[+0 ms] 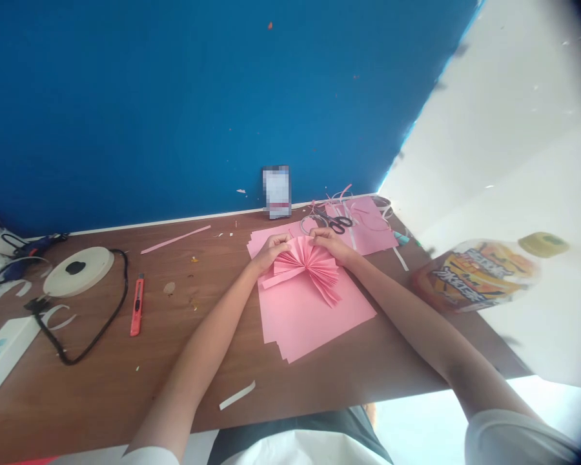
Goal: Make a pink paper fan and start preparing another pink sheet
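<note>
From my remote seat I see the pink pleated paper fan (306, 263) just right of the centre of the frame, spread between the two hands. The left hand (272, 250) pinches its upper left edge, and the right hand (330, 243) pinches its upper right edge, so the folds splay out below and between my view of both. Beneath the fan, a loose stack of flat pink paper sheets (314, 329) covers the middle of the brown wooden worktop (174, 394). Just beyond the right hand I make out a pair of dark-handled scissors (337, 226), near thin paper offcuts. At centre left of the frame lies a red plastic box cutter (136, 310), well apart from the left hand. Toward the right edge I see a clear plastic bottle with a yellow cap (484, 274), beyond the right forearm. A narrow white paper strip (237, 395) lies at lower centre.
</note>
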The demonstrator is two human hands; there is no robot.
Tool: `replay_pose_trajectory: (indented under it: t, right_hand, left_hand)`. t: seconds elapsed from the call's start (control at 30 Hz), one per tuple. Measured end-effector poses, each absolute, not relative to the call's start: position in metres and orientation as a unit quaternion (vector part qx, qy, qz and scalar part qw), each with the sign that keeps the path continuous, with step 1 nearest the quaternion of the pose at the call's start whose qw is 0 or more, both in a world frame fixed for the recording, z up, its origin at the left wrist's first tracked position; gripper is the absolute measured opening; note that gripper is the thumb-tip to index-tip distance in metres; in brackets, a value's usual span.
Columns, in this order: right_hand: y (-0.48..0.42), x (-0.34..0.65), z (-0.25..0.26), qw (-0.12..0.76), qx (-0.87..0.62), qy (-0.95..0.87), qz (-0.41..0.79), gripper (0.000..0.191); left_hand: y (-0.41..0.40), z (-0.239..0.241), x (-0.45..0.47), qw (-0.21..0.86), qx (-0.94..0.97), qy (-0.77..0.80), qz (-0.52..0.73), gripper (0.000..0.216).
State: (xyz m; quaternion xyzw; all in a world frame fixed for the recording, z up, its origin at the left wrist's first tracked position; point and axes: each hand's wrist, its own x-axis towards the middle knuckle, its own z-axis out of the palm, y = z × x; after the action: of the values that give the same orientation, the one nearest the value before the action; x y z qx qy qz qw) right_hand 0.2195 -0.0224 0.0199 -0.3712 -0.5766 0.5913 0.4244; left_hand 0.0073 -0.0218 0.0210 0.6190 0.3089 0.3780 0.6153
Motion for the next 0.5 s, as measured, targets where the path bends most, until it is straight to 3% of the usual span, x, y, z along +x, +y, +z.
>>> replay_pose_trajectory:
  t: [0.13, 0.37, 0.5]
  right_hand:
    - [-0.023, 0.219, 0.023, 0.392, -0.363, -0.612, 0.583, 0.022]
    - [-0.021, 0.217, 0.022, 0.376, -0.355, -0.655, 0.551, 0.02]
    - [-0.021, 0.217, 0.021, 0.364, -0.361, -0.648, 0.563, 0.018]
  left_hand:
    - [-0.023, 0.024, 0.012, 0.573, 0.671, 0.298, 0.365, 0.021]
    - [-0.021, 0.018, 0.019, 0.556, 0.684, 0.284, 0.378, 0.034]
    - [-0.017, 0.012, 0.017, 0.563, 0.67, 0.295, 0.383, 0.024]
